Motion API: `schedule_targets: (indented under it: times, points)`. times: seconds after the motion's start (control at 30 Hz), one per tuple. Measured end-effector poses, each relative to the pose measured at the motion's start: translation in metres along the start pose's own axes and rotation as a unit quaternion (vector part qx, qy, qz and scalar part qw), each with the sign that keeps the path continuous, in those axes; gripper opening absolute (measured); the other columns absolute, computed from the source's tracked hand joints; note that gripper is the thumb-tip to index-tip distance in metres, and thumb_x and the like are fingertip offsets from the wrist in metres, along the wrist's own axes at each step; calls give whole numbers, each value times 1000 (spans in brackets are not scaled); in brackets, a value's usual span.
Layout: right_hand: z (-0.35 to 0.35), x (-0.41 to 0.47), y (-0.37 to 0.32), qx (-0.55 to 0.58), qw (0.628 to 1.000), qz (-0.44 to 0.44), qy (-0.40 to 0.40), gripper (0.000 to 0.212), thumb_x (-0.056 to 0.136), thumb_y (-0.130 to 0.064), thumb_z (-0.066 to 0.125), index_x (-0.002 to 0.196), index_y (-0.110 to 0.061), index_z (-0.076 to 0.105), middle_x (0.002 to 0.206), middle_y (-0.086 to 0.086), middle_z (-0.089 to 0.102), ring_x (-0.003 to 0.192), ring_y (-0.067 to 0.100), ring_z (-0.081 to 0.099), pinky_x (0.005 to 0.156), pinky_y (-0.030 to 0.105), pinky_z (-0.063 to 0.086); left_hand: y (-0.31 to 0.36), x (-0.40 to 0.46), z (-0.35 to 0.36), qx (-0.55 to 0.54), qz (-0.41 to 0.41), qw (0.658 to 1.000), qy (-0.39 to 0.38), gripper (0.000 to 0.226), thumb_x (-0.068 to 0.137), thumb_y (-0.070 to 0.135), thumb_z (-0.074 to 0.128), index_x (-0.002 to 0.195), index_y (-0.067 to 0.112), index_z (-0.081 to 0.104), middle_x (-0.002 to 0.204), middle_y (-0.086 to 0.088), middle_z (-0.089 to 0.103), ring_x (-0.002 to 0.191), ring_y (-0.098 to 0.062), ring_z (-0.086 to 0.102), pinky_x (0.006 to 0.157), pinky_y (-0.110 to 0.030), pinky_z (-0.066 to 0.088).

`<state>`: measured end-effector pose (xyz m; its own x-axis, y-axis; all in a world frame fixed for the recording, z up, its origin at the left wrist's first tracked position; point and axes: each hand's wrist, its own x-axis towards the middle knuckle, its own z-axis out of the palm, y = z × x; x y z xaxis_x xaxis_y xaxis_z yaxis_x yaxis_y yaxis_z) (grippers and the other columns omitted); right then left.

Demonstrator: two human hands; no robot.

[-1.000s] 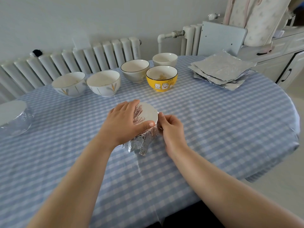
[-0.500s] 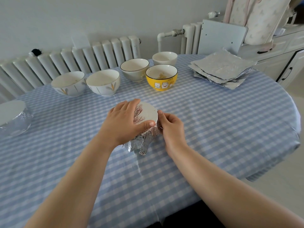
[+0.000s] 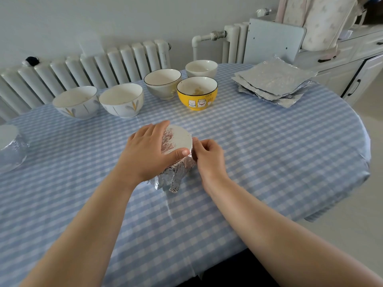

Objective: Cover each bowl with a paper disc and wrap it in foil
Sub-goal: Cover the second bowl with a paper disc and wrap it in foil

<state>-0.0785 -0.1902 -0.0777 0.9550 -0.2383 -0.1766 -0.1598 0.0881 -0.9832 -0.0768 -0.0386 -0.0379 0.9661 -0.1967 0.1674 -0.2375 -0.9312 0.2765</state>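
My left hand (image 3: 148, 151) lies flat on the paper disc (image 3: 179, 137) covering the foil-wrapped bowl (image 3: 173, 175), just in front of the yellow bowl (image 3: 197, 93) on the bench (image 3: 269, 152). My right hand (image 3: 209, 155) fingers pinch the foil at its rim.

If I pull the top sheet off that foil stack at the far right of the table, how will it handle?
The foil stack looks thin and already wrinkled, so a sheet is probably light and floppy, and creases wherever pinched. The corners lie fanned out and lifted, so an edge should be easy to catch, though the sheet beneath may drag along. The foil crumpled round the wrapped bowl suggests it holds a shape once pressed.
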Motion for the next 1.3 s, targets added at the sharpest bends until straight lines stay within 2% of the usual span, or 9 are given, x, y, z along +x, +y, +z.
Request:
schedule_targets:
  times: [0.13,0.23,0.5,0.67,0.87,0.97,1.07,1.2,1.3]
  points:
    - [0,0,0,19,1000,16,0,9,97,-28,59,94,-20,57,71,-9,60,63,5,55,62,20,43,0,1,1,-1,0,1000,5,122,57,100,16,151,24,28,150,3,41,141,-20,31,114,-42,22]
    - [-1,-1,-1,46,998,29,-18,22,98,-18,57,115,-27,48,83,-7,62,72,5,59,66,21,45,0,1,1,-3,1,1000,7,119,60,98,20,151,22,28,151,1,41,141,-20,32,114,-42,23]
    - [2,1,-2,20,999,13,-29,30,92,6,48,108,-19,55,77,-8,61,62,1,55,53,12,44,1,1,0,-7,-5,1000,2,118,59,97,21,152,23,27,151,2,41,142,-20,31,115,-43,22]
    - [0,7,-3,-32,997,38,-59,28,84,10,52,92,-15,63,81,-3,65,70,9,59,63,19,49,1,0,-1,-9,-7,1000,-5,116,60,94,22,152,24,25,152,3,39,142,-18,29,115,-42,21]
    - [-13,5,-16,108,984,124,-70,42,92,13,33,117,-9,57,84,8,68,58,11,66,61,25,60,3,-1,-1,-4,-5,1000,-10,115,62,94,22,153,24,25,153,3,37,143,-18,27,115,-42,21]
    - [-19,-4,-15,-14,995,31,-99,56,93,8,34,132,-29,51,98,8,72,78,18,70,77,34,59,3,-1,-2,-4,-5,1000,-12,114,63,93,21,153,24,24,154,3,37,143,-18,27,116,-42,20]
    - [-20,-15,-10,-182,973,-88,-115,62,95,0,32,138,-42,46,102,-9,66,83,14,63,70,29,52,2,-1,-2,4,-4,1000,-11,112,64,93,21,153,24,24,153,3,38,143,-19,28,115,-43,21]
    - [-21,-23,-7,-262,947,-135,-127,59,97,-4,33,142,-39,44,112,-10,63,98,12,58,86,33,49,3,-1,-2,4,-5,1000,-11,112,64,92,21,153,24,24,153,2,38,143,-19,28,115,-43,21]
    - [-21,-20,-3,-264,944,-134,-145,61,93,0,33,139,-36,50,120,-6,66,106,15,59,81,27,45,2,-1,-2,6,-7,1000,-14,111,65,92,20,153,24,23,153,2,37,143,-19,27,115,-43,21]
